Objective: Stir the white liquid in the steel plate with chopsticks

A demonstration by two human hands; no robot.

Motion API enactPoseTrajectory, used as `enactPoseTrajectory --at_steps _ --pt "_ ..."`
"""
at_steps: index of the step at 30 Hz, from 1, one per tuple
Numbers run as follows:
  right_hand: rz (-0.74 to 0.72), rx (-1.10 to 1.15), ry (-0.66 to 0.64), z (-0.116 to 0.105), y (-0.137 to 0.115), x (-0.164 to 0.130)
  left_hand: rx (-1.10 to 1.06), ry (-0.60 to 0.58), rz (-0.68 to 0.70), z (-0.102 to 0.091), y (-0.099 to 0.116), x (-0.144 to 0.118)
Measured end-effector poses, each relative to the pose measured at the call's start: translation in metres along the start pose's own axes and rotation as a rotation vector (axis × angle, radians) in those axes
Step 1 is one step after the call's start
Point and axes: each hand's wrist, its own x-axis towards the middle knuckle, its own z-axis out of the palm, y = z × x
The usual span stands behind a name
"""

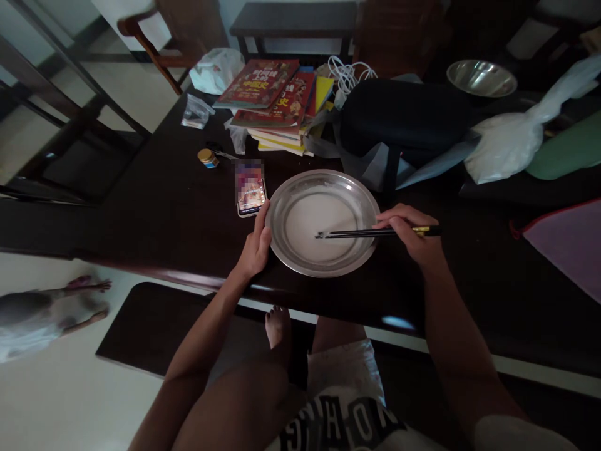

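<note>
A wide metal bowl (323, 271) stands on the dark table near its front edge, with a pale, whitish liquid (305, 216) in it. My left hand (256, 247) grips the bowl's left rim, thumb on the near side and fingers along the outside. Black chopsticks (359, 233) with gold bands are held in my right hand (413, 232), over the bowl's right rim. Their tips are in the liquid near the bowl's middle. Just beyond my left hand lies a phone (251, 191) with its screen lit.
Behind the bowl are stacked red books (277, 100), a black case (404, 116) and white cables (347, 75). A small jar (208, 158) sits at left. Further right are a second metal bowl (482, 78) and a plastic bag (507, 141). Another person (51, 313) is at lower left.
</note>
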Motion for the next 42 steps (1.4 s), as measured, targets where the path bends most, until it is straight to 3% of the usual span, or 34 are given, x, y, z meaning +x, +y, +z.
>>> enactPoseTrajectory --at_steps 3,8,13,18,22,27,32,38,42 --pt "-0.025 -0.026 -0.05 0.0004 -0.0006 0.0008 0.012 0.002 -0.009 -0.0002 0.0003 -0.0001" --pt "0.013 -0.032 0.031 -0.0005 -0.0027 0.0017 -0.001 -0.006 -0.011 -0.0001 0.0001 -0.0004" --pt "-0.007 -0.038 -0.044 0.0009 -0.0035 0.0009 0.014 -0.005 -0.017 0.0004 -0.0007 -0.0002" --pt "0.029 -0.028 0.035 -0.0005 -0.0018 0.0006 -0.013 -0.006 -0.007 0.0008 0.0001 -0.0008" --pt "0.002 -0.034 -0.053 -0.0003 -0.0024 0.0012 -0.007 0.004 -0.01 0.0013 -0.0011 -0.0008" --pt "0.046 -0.045 0.041 -0.0018 -0.003 0.0009 -0.022 0.004 0.005 0.0014 -0.003 -0.0005" --pt "0.022 -0.048 -0.05 -0.0003 -0.0032 0.0014 0.001 0.0 -0.029 0.0015 0.0018 -0.0004" --pt "0.035 -0.023 0.026 -0.0016 -0.0009 0.0013 0.012 -0.003 -0.029 0.0017 0.0022 0.0002" --pt "0.015 -0.053 -0.047 -0.0003 -0.0028 0.0014 -0.005 0.004 0.011 0.0015 -0.0009 0.0001"
